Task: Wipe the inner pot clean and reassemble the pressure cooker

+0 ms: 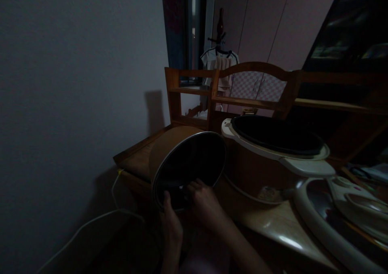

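Note:
A large round pot [172, 148], golden-brown outside and dark inside, is tilted on its side with its mouth toward me. My left hand [172, 225] grips its near lower rim, the thumb over the edge and the fingers hidden underneath. Inside the mouth, close to the lower rim, my right hand [203, 195] is closed with its fingers curled. A small bright spot shows beside these fingers, but the dimness hides whatever they hold. Right of the pot stands a brown cooker body [251, 169] with a pale rim and a dark opening.
A large cooker lid [321, 217] with a pale edge lies at the right on the wooden desk [273, 221]. Wooden shelves [194, 90] rise along the back. At left are a wall [81, 84] and a white cable [100, 215]. The room is dim.

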`<action>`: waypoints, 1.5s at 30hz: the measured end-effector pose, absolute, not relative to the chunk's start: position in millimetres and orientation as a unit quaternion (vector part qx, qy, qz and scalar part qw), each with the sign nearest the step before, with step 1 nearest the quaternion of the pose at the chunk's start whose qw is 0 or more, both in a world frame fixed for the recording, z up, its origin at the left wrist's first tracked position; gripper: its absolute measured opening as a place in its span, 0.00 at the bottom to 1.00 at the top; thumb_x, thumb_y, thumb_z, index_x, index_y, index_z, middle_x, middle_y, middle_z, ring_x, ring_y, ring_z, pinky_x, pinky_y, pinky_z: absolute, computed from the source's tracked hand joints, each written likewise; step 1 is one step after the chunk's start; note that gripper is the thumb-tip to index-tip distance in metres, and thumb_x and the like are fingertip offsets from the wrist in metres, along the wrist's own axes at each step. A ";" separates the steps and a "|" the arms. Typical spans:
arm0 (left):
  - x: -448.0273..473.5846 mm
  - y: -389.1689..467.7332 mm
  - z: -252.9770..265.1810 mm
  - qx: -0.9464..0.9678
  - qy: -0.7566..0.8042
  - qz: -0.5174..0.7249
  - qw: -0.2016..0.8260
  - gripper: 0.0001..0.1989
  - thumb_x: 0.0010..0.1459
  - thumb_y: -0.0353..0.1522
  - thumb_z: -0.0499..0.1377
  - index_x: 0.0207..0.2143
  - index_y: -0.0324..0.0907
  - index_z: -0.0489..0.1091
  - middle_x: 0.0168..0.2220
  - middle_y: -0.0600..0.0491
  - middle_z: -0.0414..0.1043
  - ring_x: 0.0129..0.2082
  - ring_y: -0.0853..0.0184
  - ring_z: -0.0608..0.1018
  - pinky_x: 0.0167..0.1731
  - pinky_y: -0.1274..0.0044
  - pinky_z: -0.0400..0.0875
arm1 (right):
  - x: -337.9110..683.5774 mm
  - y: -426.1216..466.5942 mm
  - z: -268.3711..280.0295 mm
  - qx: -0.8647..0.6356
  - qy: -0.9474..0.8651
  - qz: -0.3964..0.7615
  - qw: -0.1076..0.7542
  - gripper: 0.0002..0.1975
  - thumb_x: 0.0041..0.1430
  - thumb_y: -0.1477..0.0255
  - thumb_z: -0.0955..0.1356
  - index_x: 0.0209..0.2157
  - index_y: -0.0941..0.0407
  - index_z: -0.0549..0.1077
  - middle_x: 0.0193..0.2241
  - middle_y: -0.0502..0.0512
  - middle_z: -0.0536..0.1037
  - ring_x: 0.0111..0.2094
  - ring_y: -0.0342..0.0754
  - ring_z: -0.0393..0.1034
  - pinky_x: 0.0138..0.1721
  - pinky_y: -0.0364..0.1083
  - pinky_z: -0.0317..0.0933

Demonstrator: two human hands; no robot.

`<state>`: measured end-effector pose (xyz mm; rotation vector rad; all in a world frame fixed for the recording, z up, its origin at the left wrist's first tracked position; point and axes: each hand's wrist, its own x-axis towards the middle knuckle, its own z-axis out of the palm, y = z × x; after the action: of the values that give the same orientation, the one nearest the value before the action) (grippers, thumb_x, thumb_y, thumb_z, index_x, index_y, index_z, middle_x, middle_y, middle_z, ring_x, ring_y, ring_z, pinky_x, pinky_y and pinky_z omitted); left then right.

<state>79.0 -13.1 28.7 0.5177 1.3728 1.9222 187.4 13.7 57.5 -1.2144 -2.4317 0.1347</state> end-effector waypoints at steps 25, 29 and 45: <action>78.6 -15.2 34.0 0.211 0.536 0.737 0.354 0.33 0.61 0.49 0.53 0.62 0.38 0.64 0.65 0.43 0.61 0.65 0.57 0.63 0.63 0.67 0.57 | 202.1 17.0 45.1 -0.408 -0.830 0.221 0.309 0.15 0.61 0.84 0.63 0.44 0.54 0.74 0.42 0.52 0.77 0.45 0.46 0.70 0.45 0.41 0.60; 78.7 -15.7 37.1 0.202 0.541 0.735 0.357 0.34 0.61 0.49 0.54 0.62 0.38 0.63 0.67 0.44 0.59 0.66 0.57 0.62 0.64 0.68 0.57 | 208.8 22.1 37.5 -0.391 -0.820 0.266 0.323 0.19 0.58 0.86 0.63 0.46 0.53 0.75 0.44 0.51 0.78 0.46 0.46 0.72 0.46 0.42 0.61; 76.5 -14.6 34.4 0.196 0.541 0.738 0.353 0.32 0.61 0.48 0.54 0.60 0.36 0.66 0.63 0.43 0.64 0.63 0.57 0.67 0.65 0.66 0.54 | 203.1 13.7 46.8 -0.404 -0.830 0.220 0.317 0.11 0.62 0.83 0.64 0.40 0.54 0.71 0.39 0.51 0.76 0.41 0.45 0.70 0.40 0.40 0.58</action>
<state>76.5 -14.6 34.4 0.5075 1.3988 1.9073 203.1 13.7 46.8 -1.0623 -2.1836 0.5792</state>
